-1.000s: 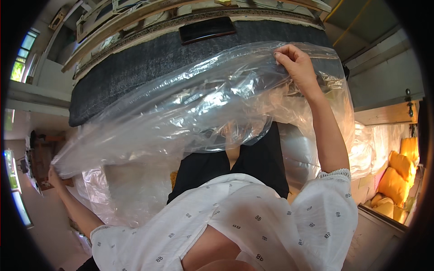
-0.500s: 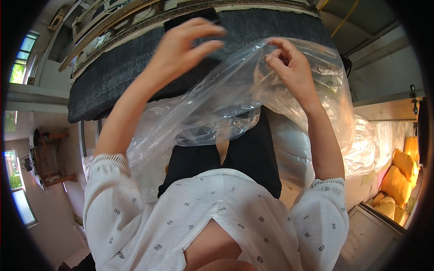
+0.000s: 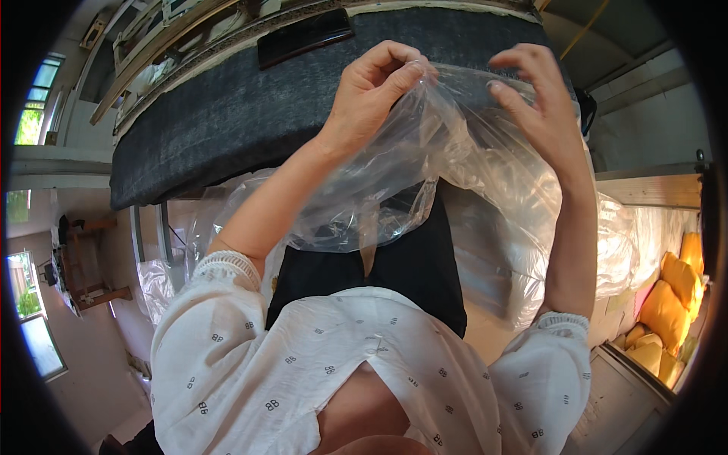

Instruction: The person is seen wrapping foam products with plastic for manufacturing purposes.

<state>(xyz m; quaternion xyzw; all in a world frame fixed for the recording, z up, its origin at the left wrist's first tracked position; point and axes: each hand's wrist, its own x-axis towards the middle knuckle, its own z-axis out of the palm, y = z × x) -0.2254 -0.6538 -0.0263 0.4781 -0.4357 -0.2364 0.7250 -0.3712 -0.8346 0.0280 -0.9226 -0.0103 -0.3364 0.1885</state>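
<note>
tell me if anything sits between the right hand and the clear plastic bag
Nothing visible does. The right hand has its fingertips on the clear plastic bag at its top edge, and the left hand pinches the same edge beside it.

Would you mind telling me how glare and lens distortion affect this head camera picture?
Head view: the fisheye bends the dark grey felt-topped table edge into a curve, with a black rim around the picture; daylight glints off the crinkled clear plastic bag pinched by the left hand and touched by the right hand; hands look sharp.
</note>
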